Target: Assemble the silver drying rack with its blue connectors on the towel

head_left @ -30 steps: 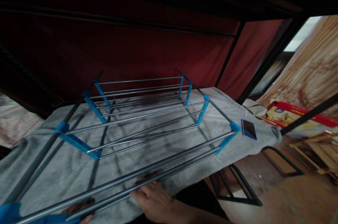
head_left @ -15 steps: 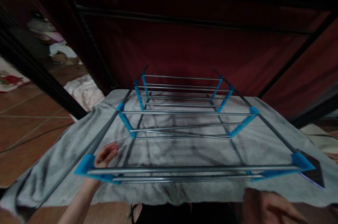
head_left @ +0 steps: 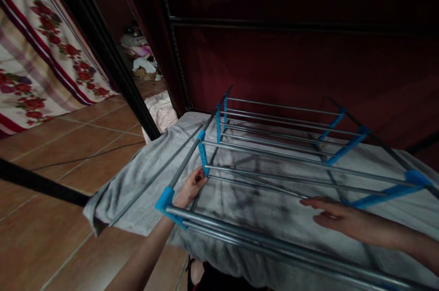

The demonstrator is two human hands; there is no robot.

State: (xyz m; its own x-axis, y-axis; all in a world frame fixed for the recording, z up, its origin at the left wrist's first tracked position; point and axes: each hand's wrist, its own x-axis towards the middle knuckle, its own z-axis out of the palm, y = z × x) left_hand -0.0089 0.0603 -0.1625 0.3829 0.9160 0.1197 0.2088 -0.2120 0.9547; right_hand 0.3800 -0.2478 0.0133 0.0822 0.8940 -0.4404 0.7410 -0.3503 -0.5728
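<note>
A rack of grey metal rods (head_left: 274,158) with blue plastic brackets lies on grey cloth. My left hand (head_left: 192,186) reaches under the left side rail, its fingers closed at the lower end of a blue bracket (head_left: 203,151), where the thin rods meet it. One slanting thin rod (head_left: 267,183) runs from near that bracket toward my right hand (head_left: 338,215). The right fingers are stretched out, with the index tip at or very near this rod's end and the thumb apart below. Whether they touch is hard to tell.
A separate long rod (head_left: 154,176) lies on the grey cloth (head_left: 137,195) left of the rack. Dark metal posts (head_left: 116,62) and a dark red curtain (head_left: 274,62) stand around. A flowered cloth (head_left: 51,48) hangs at left; a cable (head_left: 89,157) crosses the tiled floor.
The view has turned left. My left hand moved from the front corner to the second left bracket. My right hand came up from below the front edge to over the rack.
</note>
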